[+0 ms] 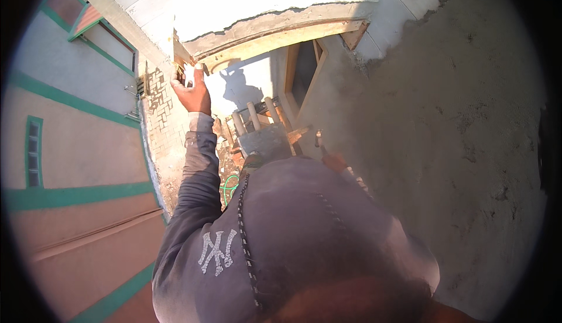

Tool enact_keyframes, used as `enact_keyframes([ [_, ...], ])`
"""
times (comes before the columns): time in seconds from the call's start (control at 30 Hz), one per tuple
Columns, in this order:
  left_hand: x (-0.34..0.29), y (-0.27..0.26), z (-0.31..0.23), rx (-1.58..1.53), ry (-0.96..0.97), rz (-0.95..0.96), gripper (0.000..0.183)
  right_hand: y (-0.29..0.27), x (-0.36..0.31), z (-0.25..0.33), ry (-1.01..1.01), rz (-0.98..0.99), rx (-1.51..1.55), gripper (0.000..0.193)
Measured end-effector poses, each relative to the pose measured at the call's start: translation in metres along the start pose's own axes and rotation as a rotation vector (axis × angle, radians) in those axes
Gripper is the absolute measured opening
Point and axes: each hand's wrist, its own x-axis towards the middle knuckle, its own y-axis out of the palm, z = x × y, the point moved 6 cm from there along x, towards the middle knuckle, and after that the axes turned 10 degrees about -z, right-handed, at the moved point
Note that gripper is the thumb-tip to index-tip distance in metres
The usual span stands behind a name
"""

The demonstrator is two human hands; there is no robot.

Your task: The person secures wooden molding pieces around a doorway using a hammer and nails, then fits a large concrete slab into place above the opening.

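My left hand (194, 93) reaches up to the left corner of a ledge, thumb and fingers curled about the end of a wooden board (275, 40) under the ledge's front edge. Glare blurs what lies between those fingers. Lower down on the right, my right hand (335, 162) is closed on a hammer (318, 138), its head showing beyond the fist. The hammer is apart from the board. Much of the right forearm is hidden by my shirt.
A rough grey plastered wall (445, 147) rises close on my right. Below are a dark flat board (266, 141), several round wooden poles (253, 116) and a green hose (229, 189). A framed opening (304, 74) lies under the ledge. A green-striped building (82, 153) stands left.
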Motion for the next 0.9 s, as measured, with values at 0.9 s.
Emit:
enact_keyframes([
  [0.9, 0.03, 0.1, -0.155, 0.614, 1.112, 0.546, 0.037, -0.16, 0.073, 0.336, -0.28, -0.044, 1.057, 0.027],
])
